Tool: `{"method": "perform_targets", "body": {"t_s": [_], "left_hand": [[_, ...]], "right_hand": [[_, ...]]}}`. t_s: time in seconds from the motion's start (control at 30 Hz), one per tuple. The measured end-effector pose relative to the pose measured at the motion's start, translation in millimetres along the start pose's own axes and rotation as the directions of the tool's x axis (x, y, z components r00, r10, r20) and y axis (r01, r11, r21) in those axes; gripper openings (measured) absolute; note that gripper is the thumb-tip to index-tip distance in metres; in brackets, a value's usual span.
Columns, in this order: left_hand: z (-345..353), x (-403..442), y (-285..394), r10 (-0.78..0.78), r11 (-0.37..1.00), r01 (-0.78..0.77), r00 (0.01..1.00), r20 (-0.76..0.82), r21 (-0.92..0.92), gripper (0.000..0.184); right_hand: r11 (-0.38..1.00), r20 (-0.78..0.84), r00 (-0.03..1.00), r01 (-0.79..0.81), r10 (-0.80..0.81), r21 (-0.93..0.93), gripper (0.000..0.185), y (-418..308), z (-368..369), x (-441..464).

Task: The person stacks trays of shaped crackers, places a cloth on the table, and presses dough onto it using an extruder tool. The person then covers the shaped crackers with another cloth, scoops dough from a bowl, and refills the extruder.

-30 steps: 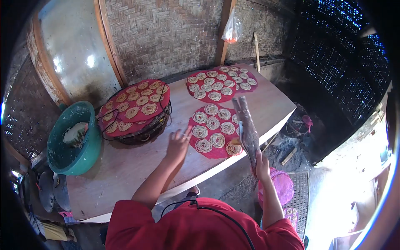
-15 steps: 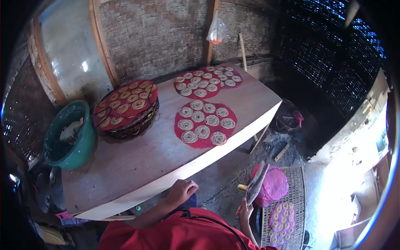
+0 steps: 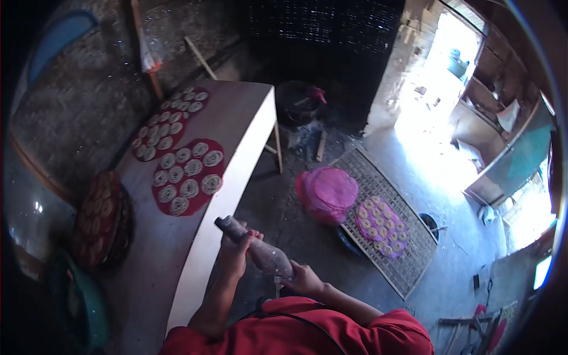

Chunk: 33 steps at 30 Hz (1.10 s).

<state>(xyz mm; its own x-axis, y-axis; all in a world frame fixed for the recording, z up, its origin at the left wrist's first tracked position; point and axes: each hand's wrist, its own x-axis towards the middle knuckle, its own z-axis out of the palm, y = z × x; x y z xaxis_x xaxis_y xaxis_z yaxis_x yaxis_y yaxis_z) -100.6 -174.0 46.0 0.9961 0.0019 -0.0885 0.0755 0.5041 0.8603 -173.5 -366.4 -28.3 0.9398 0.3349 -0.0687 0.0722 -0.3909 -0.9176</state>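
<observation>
A long, greyish, speckled bag-like thing (image 3: 269, 258) is held slantwise in front of the red shirt. My left hand (image 3: 236, 247) is closed round its upper left part, near the narrow dark end. Its lower right end is in the grip of my right hand (image 3: 305, 279). Beyond my left hand, on the pale table (image 3: 228, 112), lies a red round sheet (image 3: 204, 200) bearing several coils of pale strands. Farther back on the table are two more such sheets, a red one (image 3: 142, 139) and another (image 3: 188, 112) partly beside it.
A basket with a coil-covered red sheet (image 3: 97, 219) and a green basin (image 3: 89, 302) stand at the left. Pink round sheets (image 3: 331, 192) are piled by a woven rack (image 3: 408, 272), which bears a pink sheet of coils (image 3: 378, 228). A dark stove area (image 3: 300, 105) lies beyond.
The view has swung right. My left hand has left the tabletop and now grips the greyish thing, which my right hand has brought in front of the body.
</observation>
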Motion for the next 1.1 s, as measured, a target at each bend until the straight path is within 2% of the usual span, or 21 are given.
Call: {"method": "perform_targets", "body": {"t_s": [0.07, 0.17, 0.2, 0.27, 0.3, 0.33, 0.4, 0.43, 0.47, 0.5, 0.53, 0.57, 0.63, 0.67, 0.73, 0.8, 0.87, 0.93, 1.0, 1.03, 1.1], "left_hand": [[0.6, -9.5, -15.6, 0.033, 0.999, -0.031, 0.993, -0.117, 0.024, 0.030], [8.7, -24.4, -21.6, 0.091, 0.996, -0.094, 0.979, -0.184, -0.007, 0.022], [13.8, -26.3, -25.5, 0.109, 0.992, -0.118, 0.973, -0.205, -0.034, 0.021], [19.1, -21.8, -34.1, 0.130, 0.990, -0.139, 0.954, -0.271, -0.016, 0.019], [19.9, -15.6, -38.0, 0.145, 0.988, -0.124, 0.947, -0.287, 0.090, 0.019], [20.9, -8.3, -40.4, 0.158, 0.976, -0.100, 0.939, -0.306, 0.195, 0.018], [14.5, 11.5, -52.0, 0.187, 0.939, -0.110, 0.958, -0.217, 0.326, 0.012], [16.0, 23.3, -59.7, 0.200, 0.900, -0.067, 0.941, -0.273, 0.430, 0.013], [18.4, 36.5, -68.2, 0.219, 0.850, -0.016, 0.920, -0.324, 0.526, 0.015], [9.0, 50.6, -86.9, 0.351, 0.691, 0.010, 0.869, -0.348, 0.722, 0.016], [27.5, 65.7, -91.3, 0.259, 0.790, 0.050, 0.876, -0.407, 0.611, 0.018], [34.8, 85.6, -104.7, 0.239, 0.783, 0.103, 0.861, -0.450, 0.613, 0.018], [38.0, 110.2, -138.3, 0.209, 0.769, 0.176, 0.839, -0.502, 0.615, 0.018], [32.3, 124.1, -162.5, 0.181, 0.776, 0.202, 0.836, -0.517, 0.598, 0.017], [33.0, 141.1, -197.9, 0.146, 0.783, 0.239, 0.827, -0.543, 0.574, 0.017], [46.4, 154.0, -225.2, 0.045, 0.814, 0.278, 0.846, -0.532, 0.510, 0.015], [47.9, 160.1, -250.7, 0.063, 0.764, 0.288, 0.857, -0.511, 0.577, 0.016], [34.6, 158.1, -277.2, 0.068, 0.706, 0.305, 0.869, -0.491, 0.639, 0.016], [2.3, 153.2, -303.5, 0.170, 0.678, 0.251, 0.861, -0.479, 0.691, 0.024], [-33.9, 143.0, -317.9, 0.116, 0.674, 0.357, 0.813, -0.571, 0.647, 0.021], [-48.3, 149.0, -327.4, 0.048, 0.714, 0.372, 0.819, -0.571, 0.593, 0.020]], "right_hand": [[0.998, 0.036, 0.998, -0.042, 0.043, -0.043, 0.056, -2.1, -3.7, -5.1], [0.990, 0.215, 0.976, 0.003, 0.028, -0.142, 0.059, 8.9, -16.7, -2.8], [0.990, 0.212, 0.977, 0.001, 0.029, -0.140, 0.059, 16.7, -25.3, 1.3], [0.974, 0.349, 0.920, 0.217, -0.180, -0.070, 0.057, 34.9, -46.8, 16.0], [0.974, 0.325, 0.920, 0.226, -0.218, 0.013, 0.053, 61.9, -57.4, 29.9], [0.985, 0.270, 0.951, 0.124, -0.151, 0.116, 0.048, 90.9, -67.8, 48.2], [0.997, 0.075, 0.994, 0.080, -0.080, 0.003, 0.035, 154.1, -104.7, 97.6], [0.997, -0.024, 1.000, 0.017, -0.019, -0.073, 0.031, 191.0, -128.1, 126.1], [0.992, -0.043, 0.993, -0.113, 0.111, -0.053, 0.028, 229.9, -156.5, 153.4], [0.960, -0.129, 0.992, -0.031, -0.005, -0.280, 0.029, 261.4, -185.7, 170.9], [0.951, -0.197, 0.966, -0.209, 0.166, -0.227, 0.030, 308.0, -209.9, 189.1], [0.869, -0.200, 0.939, -0.335, 0.278, -0.364, 0.033, 328.6, -237.8, 202.9], [0.827, -0.194, 0.945, -0.326, 0.265, -0.458, 0.036, 448.2, -263.5, 225.1], [0.830, -0.192, 0.945, -0.324, 0.264, -0.454, 0.036, 468.9, -273.7, 234.3], [0.761, -0.276, 0.849, -0.526, 0.450, -0.380, 0.039, 503.9, -288.7, 251.8], [0.741, -0.236, 0.839, -0.544, 0.491, -0.394, 0.041, 523.8, -294.2, 278.1], [0.718, -0.193, 0.821, -0.565, 0.537, -0.406, 0.043, 553.1, -287.7, 303.9], [0.661, -0.242, 0.766, -0.638, 0.595, -0.395, 0.048, 596.2, -273.9, 329.6], [0.660, -0.237, 0.775, -0.626, 0.586, -0.416, 0.055, 648.0, -268.1, 344.1], [0.595, -0.364, 0.657, -0.753, 0.661, -0.280, 0.058, 670.3, -267.1, 345.5], [0.444, -0.499, 0.398, -0.896, 0.770, -0.028, 0.067, 697.0, -276.7, 347.8]]}}
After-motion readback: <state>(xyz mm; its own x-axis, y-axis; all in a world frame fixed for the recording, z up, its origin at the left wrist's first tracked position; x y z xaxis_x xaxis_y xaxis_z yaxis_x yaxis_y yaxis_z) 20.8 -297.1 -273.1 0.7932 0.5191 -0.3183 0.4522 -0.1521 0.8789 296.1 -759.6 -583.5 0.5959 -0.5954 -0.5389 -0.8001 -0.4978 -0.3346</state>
